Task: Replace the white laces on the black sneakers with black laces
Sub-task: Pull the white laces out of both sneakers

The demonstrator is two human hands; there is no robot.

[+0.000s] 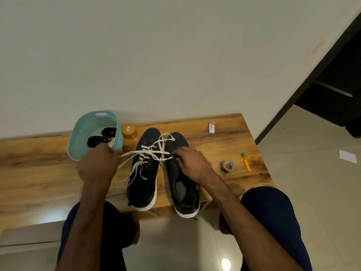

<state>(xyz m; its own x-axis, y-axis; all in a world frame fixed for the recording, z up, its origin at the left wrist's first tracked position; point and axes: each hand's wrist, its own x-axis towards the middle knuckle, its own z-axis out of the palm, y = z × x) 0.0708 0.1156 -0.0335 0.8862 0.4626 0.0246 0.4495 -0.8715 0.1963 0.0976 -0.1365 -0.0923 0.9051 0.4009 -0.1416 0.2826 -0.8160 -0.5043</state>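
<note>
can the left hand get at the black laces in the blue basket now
Probably yes: the left hand is at the near rim of the open basket, the black laces just beyond, nothing covering them. But it grips a white lace and would have to drop that first.

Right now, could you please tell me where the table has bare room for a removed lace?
The table is bare left of the basket, and between the small white box and tape roll. Basket, jar and sneakers crowd the middle.

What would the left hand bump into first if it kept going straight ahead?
Probably the teal basket. The left hand, pinching a white lace, points at the basket's near wall. Depth is unclear, so it might pass above the rim instead.
</note>
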